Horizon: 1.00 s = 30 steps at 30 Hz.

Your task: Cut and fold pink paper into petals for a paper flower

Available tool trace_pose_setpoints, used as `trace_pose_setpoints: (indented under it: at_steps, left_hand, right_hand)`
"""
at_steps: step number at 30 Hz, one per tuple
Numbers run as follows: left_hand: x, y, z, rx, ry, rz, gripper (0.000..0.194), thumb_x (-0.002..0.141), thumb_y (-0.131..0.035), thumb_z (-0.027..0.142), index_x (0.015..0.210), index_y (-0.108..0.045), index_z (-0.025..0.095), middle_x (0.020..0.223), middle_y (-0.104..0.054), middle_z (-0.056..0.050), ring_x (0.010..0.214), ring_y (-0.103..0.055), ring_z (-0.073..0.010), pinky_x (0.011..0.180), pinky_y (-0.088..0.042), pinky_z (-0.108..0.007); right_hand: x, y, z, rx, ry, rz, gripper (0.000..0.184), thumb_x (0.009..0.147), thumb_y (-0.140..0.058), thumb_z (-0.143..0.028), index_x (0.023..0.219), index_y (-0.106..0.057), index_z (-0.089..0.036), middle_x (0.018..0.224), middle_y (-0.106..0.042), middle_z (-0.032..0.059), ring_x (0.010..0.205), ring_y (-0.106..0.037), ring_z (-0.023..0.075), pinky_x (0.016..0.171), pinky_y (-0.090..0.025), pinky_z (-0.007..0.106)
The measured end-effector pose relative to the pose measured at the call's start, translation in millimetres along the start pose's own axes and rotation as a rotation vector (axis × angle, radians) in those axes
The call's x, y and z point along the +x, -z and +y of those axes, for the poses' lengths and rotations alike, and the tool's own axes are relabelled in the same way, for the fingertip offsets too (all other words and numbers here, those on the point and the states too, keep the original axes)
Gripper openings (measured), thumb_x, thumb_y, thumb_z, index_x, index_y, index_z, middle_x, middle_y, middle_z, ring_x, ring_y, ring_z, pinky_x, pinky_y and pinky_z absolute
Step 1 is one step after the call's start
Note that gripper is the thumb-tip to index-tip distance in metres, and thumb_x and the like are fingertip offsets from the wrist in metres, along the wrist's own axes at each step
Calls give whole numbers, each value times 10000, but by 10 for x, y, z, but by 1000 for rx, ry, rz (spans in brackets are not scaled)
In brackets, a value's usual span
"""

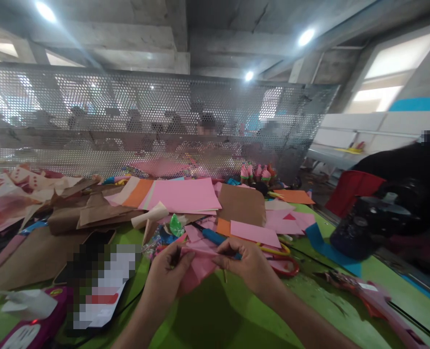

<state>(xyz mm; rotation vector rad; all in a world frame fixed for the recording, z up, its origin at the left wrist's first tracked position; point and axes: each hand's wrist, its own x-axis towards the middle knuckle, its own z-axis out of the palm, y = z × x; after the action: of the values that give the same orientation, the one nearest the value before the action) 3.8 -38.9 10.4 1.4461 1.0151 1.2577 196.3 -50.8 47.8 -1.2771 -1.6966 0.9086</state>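
Note:
Between my two hands, over the front of the green table (200,325), is a piece of pink paper (199,266) with a folded upper edge. My left hand (171,266) pinches its left side between thumb and fingers. At the upper right edge, my right hand (242,259) pinches the same paper with thumb and forefinger. Just behind the hands lie a blue-handled tool (213,236), partly hidden, and scissors with yellow and red handles (289,265). A flat pink strip (254,232) rests beyond my right hand.
Stacked pink sheets (185,194) and brown paper (242,203) lie farther back, before a perforated metal screen (145,121). Phones (87,252) and a purple power strip (36,320) occupy the left. A pink glue gun (378,300) lies right, near a dark machine (360,228) and a person in black.

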Motion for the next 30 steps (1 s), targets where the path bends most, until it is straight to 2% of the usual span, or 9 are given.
trace_pose_setpoints:
  at_steps: [5, 10, 12, 16, 19, 23, 27, 30]
  left_hand:
    - [1, 22, 12, 93, -22, 24, 218, 813, -594, 365, 698, -559, 184, 658, -541, 15, 666, -482, -153, 603, -362, -234]
    - [1, 30, 49, 204, -54, 68, 164, 798, -598, 316, 706, -588, 180, 643, -555, 23, 644, -484, -148, 601, -364, -232]
    - [6, 33, 53, 164, -45, 40, 169, 795, -604, 325, 715, -602, 176, 644, -554, 25, 638, -489, -144, 589, -365, -227]
    - [11, 48, 57, 26, -8, -92, 170, 797, -610, 333, 758, -614, 168, 672, -572, 17, 654, -517, -146, 586, -370, -223]
    - [0, 38, 65, 3, -21, -115, 138, 798, -601, 299, 784, -619, 162, 714, -602, -1, 696, -537, -161, 625, -390, -236]
    - [-15, -57, 38, 133, -88, -90, 104, 792, -579, 251, 763, -620, 160, 703, -591, 0, 681, -515, -160, 629, -378, -246]
    - [0, -199, 33, 174, -111, -88, 75, 767, -583, 219, 720, -614, 169, 649, -541, 25, 648, -472, -144, 596, -339, -235]
    - [28, -276, 100, 169, -110, -118, 25, 723, -594, 187, 703, -606, 177, 636, -530, 39, 623, -462, -131, 555, -318, -219]
  right_hand:
    - [19, 24, 25, 14, -5, -3, 199, 765, -698, -351, 713, -678, -160, 631, -632, -1, 612, -554, 145, 587, -421, 248]
    - [25, 14, 67, 19, 24, -36, 187, 787, -669, -346, 779, -691, -160, 691, -649, 6, 654, -563, 151, 611, -423, 247]
    - [32, 20, 69, 8, 22, -37, 168, 782, -671, -327, 768, -686, -160, 681, -640, 2, 648, -555, 149, 608, -417, 247]
    - [43, 66, 19, -29, 16, -35, 167, 780, -660, -312, 721, -675, -157, 639, -614, -7, 628, -539, 147, 596, -402, 244]
    - [30, 101, -36, -47, 36, -54, 179, 788, -659, -336, 761, -685, -161, 697, -646, 7, 686, -573, 167, 640, -427, 255]
    - [-1, 106, -67, -76, 77, -93, 247, 780, -695, -379, 935, -704, -187, 865, -694, 32, 823, -614, 208, 719, -459, 277]
    - [5, 115, -25, -136, 80, -98, 210, 794, -677, -385, 772, -697, -178, 730, -668, 7, 728, -594, 189, 658, -438, 263]
    - [45, 187, 25, -105, 71, -70, 234, 793, -669, -399, 756, -681, -169, 697, -651, 2, 679, -571, 174, 625, -426, 258]
